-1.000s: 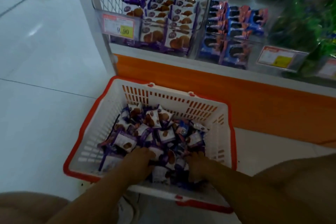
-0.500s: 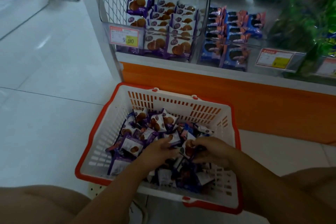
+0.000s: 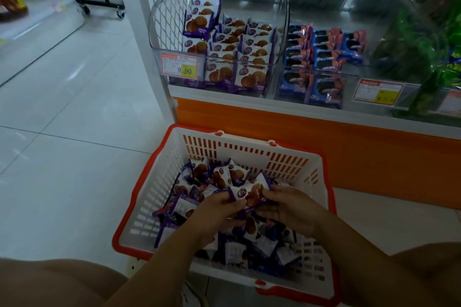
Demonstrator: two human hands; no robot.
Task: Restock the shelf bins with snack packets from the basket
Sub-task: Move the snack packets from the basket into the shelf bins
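Observation:
A white basket with an orange rim stands on the floor below the shelf, holding several purple-and-white waffle snack packets. My left hand and my right hand meet above the pile and together grip a small bunch of waffle packets, the top one facing up. On the shelf behind, a clear bin holds rows of the same waffle packets, behind a 9.90 price tag.
A second clear bin to the right holds blue cookie packets. Green bags fill the far right. An orange shelf base runs behind the basket. Pale tiled floor spreads left, with a wheeled black stand at the back.
Both hands rose from deep in the pile and came together, lifting a bunch of waffle packets. The camera view tilted up toward the shelf.

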